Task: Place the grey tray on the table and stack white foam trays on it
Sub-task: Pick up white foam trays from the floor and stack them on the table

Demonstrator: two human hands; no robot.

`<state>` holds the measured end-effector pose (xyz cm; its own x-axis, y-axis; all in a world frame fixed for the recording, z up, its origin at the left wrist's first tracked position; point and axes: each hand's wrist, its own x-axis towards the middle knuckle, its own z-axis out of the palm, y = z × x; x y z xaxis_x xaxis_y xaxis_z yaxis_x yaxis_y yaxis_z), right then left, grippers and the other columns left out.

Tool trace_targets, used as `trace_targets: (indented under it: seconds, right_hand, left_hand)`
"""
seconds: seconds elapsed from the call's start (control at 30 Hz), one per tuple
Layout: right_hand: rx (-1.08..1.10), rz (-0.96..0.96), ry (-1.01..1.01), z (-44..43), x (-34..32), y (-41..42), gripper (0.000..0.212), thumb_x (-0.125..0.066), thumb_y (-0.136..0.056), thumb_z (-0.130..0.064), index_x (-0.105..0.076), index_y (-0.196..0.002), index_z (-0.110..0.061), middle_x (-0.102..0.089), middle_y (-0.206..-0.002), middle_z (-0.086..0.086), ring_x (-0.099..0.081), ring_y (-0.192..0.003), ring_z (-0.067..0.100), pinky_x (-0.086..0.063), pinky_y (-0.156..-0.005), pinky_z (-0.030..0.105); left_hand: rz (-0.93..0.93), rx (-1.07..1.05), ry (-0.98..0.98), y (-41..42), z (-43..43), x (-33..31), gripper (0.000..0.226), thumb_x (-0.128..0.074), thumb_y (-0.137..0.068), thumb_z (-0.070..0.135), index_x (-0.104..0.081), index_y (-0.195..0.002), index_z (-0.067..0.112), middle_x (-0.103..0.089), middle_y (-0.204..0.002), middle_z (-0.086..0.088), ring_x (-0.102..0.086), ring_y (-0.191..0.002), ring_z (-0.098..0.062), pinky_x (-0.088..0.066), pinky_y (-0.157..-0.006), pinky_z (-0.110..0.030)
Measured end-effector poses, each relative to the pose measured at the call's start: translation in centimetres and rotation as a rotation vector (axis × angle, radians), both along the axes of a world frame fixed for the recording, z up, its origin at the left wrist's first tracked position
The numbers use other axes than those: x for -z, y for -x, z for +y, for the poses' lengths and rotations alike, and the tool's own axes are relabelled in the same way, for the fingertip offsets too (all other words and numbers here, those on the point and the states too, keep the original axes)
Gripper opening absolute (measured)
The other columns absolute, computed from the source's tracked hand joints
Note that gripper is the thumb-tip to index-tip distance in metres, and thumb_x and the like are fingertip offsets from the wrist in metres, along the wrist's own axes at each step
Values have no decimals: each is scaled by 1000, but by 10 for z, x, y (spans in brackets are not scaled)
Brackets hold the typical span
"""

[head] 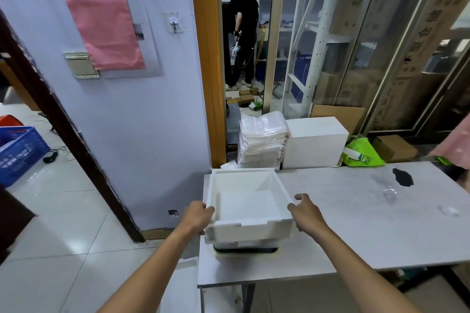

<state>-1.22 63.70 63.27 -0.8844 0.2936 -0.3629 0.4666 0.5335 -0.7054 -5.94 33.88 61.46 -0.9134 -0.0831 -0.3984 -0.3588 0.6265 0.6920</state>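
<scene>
**Q:** What does the head view show?

**A:** 2 hands hold 1 deep, square white foam tray (248,201) at the near left corner of the pale grey rectangular desk (356,223). The left hand (197,217) curls its fingers over the left rim. The right hand (306,212) clasps the right wall, thumb raised.

**Q:** Where is the grey tray?

**A:** The dark grey flat tray (245,249) lies on the desk directly beneath the foam tray, and only its near edge shows. A white strip shows between the 2. Whether it is another foam tray cannot be told.

**Q:** How is the step best done?

**A:** Probably by keeping the foam tray level, matching its 4 corners to the layer below, lowering it straight down and releasing both sides together. Foam likely dents easily, so a light grip suffices. The stack sits close to the desk's near edge, so any nudge should go away from that edge.
</scene>
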Motion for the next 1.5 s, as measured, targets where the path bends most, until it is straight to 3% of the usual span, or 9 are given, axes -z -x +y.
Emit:
trace_targets:
  seconds: [0.07,0.13,0.23,0.37,0.6,1.13,1.3,1.4,1.5]
  right_hand:
    - [41,9,90,0,9,-9,47,-49,-96,-29,-38,-141,-19,-59,-118,5,-64,-85,24,-51,-63,32]
    - [59,28,150,-1,15,-20,39,-50,-98,-30,-42,-135,-19,-61,-113,6,-64,-79,23,-50,-59,30]
    - [91,34,244,-2,19,-31,26,-52,-99,-32,-55,-116,-13,-67,-94,9,-58,-64,22,-48,-58,31]
    - [108,45,294,-2,20,-30,29,-52,-99,-29,-61,-100,-1,-64,-72,10,-50,-57,23,-44,-56,34]
    - [124,69,316,-4,26,-24,28,-49,-101,-26,-59,-100,0,-66,-73,13,-51,-54,22,-46,-55,34]
    - [120,91,303,-2,16,5,30,-48,-102,-29,-64,-100,-3,-68,-73,11,-53,-55,23,-48,-58,35]
    - [101,76,270,0,16,12,31,-47,-102,-28,-64,-109,-4,-66,-72,8,-51,-58,21,-46,-57,33]
    - [92,91,218,0,16,17,37,-47,-100,-31,-52,-134,-17,-60,-96,4,-51,-72,18,-42,-55,27]
    - [62,88,175,-1,17,21,45,-45,-100,-30,-46,-144,-24,-56,-108,0,-47,-74,12,-36,-56,24]
  left_hand:
    - [14,-2,-64,-9,-2,9,26,-51,-97,22,-62,-116,7,-64,-96,-11,-56,-65,-22,-48,-44,-26]
    - [54,-34,-123,-23,-4,18,39,-52,-99,27,-54,-134,9,-64,-107,-11,-62,-73,-22,-49,-45,-26]
    - [106,-89,-215,-44,-6,25,37,-53,-101,34,-57,-131,14,-64,-91,-8,-59,-67,-21,-51,-47,-28]
    - [123,-94,-302,-51,-7,21,22,-52,-103,31,-61,-116,15,-67,-78,-11,-59,-61,-19,-54,-53,-31]
    - [129,-38,-263,-41,-5,20,21,-50,-104,29,-62,-101,12,-71,-73,-6,-63,-55,-15,-54,-62,-35]
    - [102,-84,-303,-14,1,2,29,-50,-104,28,-65,-101,4,-72,-74,-6,-60,-50,-11,-48,-53,-25]
    - [113,-113,-309,-3,1,5,36,-50,-104,26,-60,-128,2,-71,-71,-4,-60,-50,-11,-51,-52,-25]
    - [122,-104,-320,0,1,5,46,-50,-104,25,-47,-147,8,-72,-75,-8,-61,-56,-15,-52,-56,-27]
    - [120,-92,-285,0,0,6,48,-50,-105,24,-41,-151,14,-73,-88,-15,-62,-64,-18,-53,-61,-29]
